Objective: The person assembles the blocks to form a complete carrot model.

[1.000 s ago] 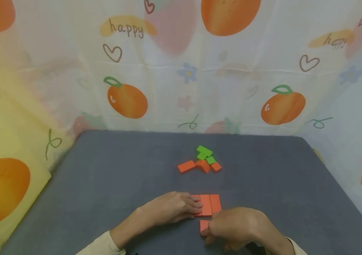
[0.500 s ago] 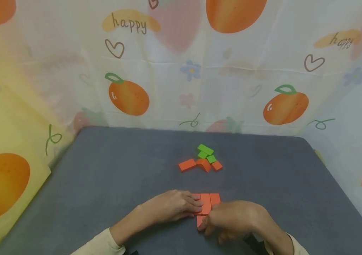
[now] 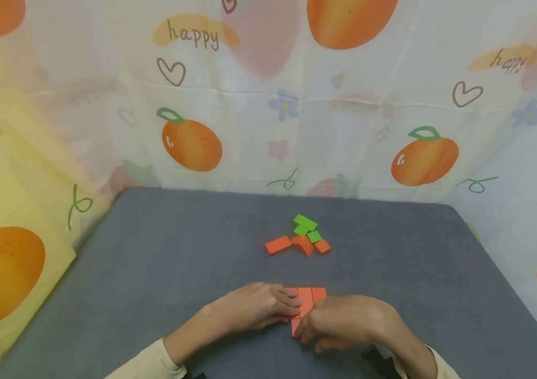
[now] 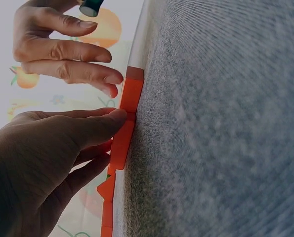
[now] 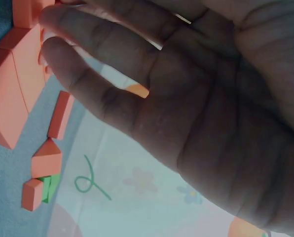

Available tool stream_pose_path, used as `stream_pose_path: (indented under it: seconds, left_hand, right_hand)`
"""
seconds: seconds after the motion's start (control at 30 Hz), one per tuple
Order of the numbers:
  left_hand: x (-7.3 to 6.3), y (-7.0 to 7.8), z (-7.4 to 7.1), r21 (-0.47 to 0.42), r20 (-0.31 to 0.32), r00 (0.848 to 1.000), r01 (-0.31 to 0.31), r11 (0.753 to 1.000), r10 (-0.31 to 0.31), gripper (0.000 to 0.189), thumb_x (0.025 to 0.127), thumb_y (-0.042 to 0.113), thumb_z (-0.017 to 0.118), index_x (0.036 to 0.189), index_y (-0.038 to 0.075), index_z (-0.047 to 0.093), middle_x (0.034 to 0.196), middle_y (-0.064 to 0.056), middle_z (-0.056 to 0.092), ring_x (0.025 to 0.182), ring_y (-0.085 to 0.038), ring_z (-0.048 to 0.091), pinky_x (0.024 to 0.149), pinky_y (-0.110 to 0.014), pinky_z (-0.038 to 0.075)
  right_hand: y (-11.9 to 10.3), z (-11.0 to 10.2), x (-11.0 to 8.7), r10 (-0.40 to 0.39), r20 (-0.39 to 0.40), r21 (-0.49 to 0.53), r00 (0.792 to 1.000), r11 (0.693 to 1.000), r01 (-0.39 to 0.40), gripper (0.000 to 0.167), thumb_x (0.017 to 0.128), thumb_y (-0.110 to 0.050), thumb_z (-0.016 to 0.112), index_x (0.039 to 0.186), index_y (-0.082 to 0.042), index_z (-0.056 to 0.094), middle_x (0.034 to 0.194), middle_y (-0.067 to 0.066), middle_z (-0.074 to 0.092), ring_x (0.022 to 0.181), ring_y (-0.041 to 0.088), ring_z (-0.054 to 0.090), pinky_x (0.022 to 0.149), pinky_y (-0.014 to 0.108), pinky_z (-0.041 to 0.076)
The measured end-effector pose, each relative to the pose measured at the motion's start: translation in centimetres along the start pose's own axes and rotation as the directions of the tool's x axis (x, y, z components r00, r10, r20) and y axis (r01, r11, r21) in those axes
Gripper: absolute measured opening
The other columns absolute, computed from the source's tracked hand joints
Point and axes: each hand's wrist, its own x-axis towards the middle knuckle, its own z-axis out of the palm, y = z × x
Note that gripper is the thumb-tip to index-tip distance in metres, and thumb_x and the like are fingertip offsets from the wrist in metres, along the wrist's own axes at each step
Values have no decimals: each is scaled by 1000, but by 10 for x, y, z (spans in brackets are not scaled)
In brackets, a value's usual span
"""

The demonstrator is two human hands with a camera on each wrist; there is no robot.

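Observation:
Several flat orange blocks point(image 3: 305, 300) lie side by side in a row on the grey table. My left hand point(image 3: 261, 305) holds the row at its left end, fingers over the top. In the left wrist view its thumb point(image 4: 118, 116) meets the near edge of the row. Another orange block point(image 3: 295, 327) lies against the near side of the row, mostly covered by my right hand point(image 3: 348, 322). That hand pinches it. The right fingertips point(image 4: 116, 79) show right at this block in the left wrist view, while the right wrist view shows mainly the palm.
Farther back is a loose group: an orange oblong block point(image 3: 278, 245), an orange triangular block point(image 3: 303, 245), a small orange block point(image 3: 322, 246) and several green blocks point(image 3: 305, 222). A fruit-printed cloth point(image 3: 249, 131) hangs behind the grey table point(image 3: 178, 237).
My right hand has slid its orange block slightly away from me and left, from apart to against the near side of the row. My left hand stays at the row.

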Motion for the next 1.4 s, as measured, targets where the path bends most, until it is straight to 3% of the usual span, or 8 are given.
stream_pose_path:
  seconds: [0.33, 0.6, 0.97, 1.2, 1.4]
  left_hand:
    - [0, -1, 1, -10, 6, 1000, 9, 1000, -9, 32, 102, 29, 69, 132, 19, 75, 133, 7, 74, 131, -8, 65, 109, -27, 54]
    - [1, -2, -1, -16, 35, 999, 26, 1000, -25, 32, 102, 29, 68, 133, 20, 74, 134, 8, 73, 133, -7, 64, 110, -28, 54]
    - [0, -2, -1, -18, 30, 999, 20, 1000, -20, 31, 103, 28, 68, 132, 20, 74, 134, 7, 73, 134, -8, 64, 110, -28, 53]
    - [0, -1, 0, -17, 23, 999, 23, 1000, -23, 32, 102, 29, 69, 132, 19, 75, 133, 8, 74, 133, -8, 64, 110, -28, 54]
    - [0, -2, 2, -20, 28, 999, 28, 999, -27, 32, 102, 29, 69, 132, 20, 74, 134, 7, 73, 133, -8, 64, 110, -28, 54]
  right_hand:
    - [-2, -1, -4, 81, 64, 33, 995, 996, -83, 36, 94, -15, 78, 129, -22, 76, 144, -12, 66, 118, -1, 67, 94, 14, 55]
    - [-4, 0, -4, 108, 69, 40, 992, 993, -111, 34, 95, -17, 77, 128, -23, 76, 139, -14, 68, 106, -2, 70, 86, 11, 55]
    - [-5, -1, -5, 135, 71, 90, 988, 986, -141, 39, 93, -14, 79, 130, -23, 75, 130, -17, 71, 101, -3, 68, 87, 13, 55]
    - [-7, 0, -5, 154, 73, 86, 985, 983, -160, 41, 92, -13, 80, 130, -25, 75, 139, -17, 67, 104, -3, 68, 87, 14, 55]
    - [-7, 0, -4, 168, 90, 108, 982, 978, -177, 40, 91, -13, 80, 129, -25, 76, 129, -18, 71, 93, -4, 66, 84, 14, 55]
